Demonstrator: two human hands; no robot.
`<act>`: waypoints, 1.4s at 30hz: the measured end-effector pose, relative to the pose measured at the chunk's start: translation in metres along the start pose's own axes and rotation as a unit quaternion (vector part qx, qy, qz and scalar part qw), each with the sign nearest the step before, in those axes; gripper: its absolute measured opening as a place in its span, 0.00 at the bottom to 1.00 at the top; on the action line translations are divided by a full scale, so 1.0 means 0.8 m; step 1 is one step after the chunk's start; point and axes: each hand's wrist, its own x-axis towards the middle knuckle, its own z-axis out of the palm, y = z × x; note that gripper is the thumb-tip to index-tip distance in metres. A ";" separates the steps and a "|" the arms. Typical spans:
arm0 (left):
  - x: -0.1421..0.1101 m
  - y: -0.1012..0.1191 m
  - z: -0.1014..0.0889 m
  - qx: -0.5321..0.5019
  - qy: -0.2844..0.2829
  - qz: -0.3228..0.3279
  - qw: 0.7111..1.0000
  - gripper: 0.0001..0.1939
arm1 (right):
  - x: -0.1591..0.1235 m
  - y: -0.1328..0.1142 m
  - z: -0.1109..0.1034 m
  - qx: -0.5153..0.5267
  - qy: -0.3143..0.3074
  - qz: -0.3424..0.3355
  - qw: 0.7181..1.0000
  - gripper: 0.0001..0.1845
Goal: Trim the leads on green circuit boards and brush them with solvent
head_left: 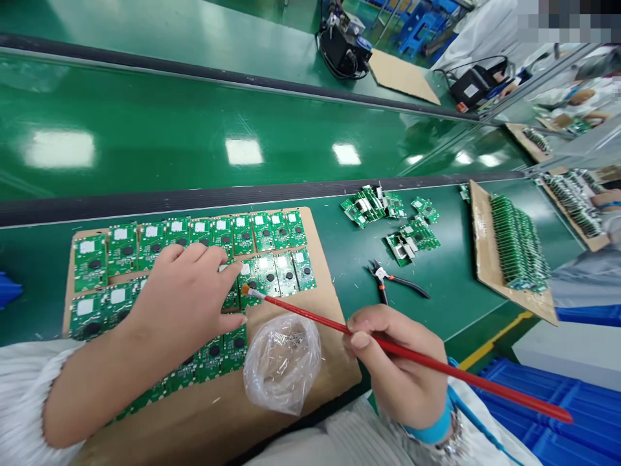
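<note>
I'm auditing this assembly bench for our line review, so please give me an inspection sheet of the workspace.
Surface: green bench with a cardboard sheet on it.
Job's things: rows of green circuit boards on the cardboard; red-handled brush.
Clutter: clear plastic bag of small metal bits; pliers; loose board piles.
Grippers: left hand rests flat on the boards; right hand holds the brush, its tip at a board.
Cables: black cord at a black unit on the far bench.
Surroundings: blue crates at lower right; boards stacked on cardboard tray.
</note>
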 end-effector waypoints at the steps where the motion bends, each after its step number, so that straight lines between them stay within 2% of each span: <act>1: -0.003 -0.004 0.000 0.004 -0.001 -0.003 1.000 0.24 | 0.002 -0.001 0.004 0.002 -0.005 0.000 1.000 0.07; 6: -0.012 -0.017 0.005 0.005 -0.015 -0.017 1.000 0.22 | 0.014 -0.007 0.025 0.014 -0.016 -0.005 1.000 0.07; 13: -0.009 -0.014 0.004 0.004 -0.021 -0.015 1.000 0.20 | 0.023 -0.015 0.038 -0.008 -0.036 0.000 0.999 0.09; 21: -0.010 -0.013 0.004 0.007 -0.023 -0.012 1.000 0.20 | 0.020 -0.024 0.033 -0.039 -0.060 -0.035 0.997 0.08; 30: -0.012 -0.013 0.005 0.010 -0.036 -0.016 0.999 0.21 | 0.013 -0.026 0.021 -0.080 -0.031 -0.046 0.995 0.09; 38: -0.011 -0.012 0.004 -0.005 -0.032 -0.024 0.999 0.20 | 0.002 -0.009 0.011 -0.029 -0.014 -0.017 0.999 0.06; 42: -0.021 -0.022 -0.002 0.008 -0.014 -0.029 0.999 0.22 | 0.013 -0.015 0.014 -0.032 -0.036 -0.045 0.998 0.05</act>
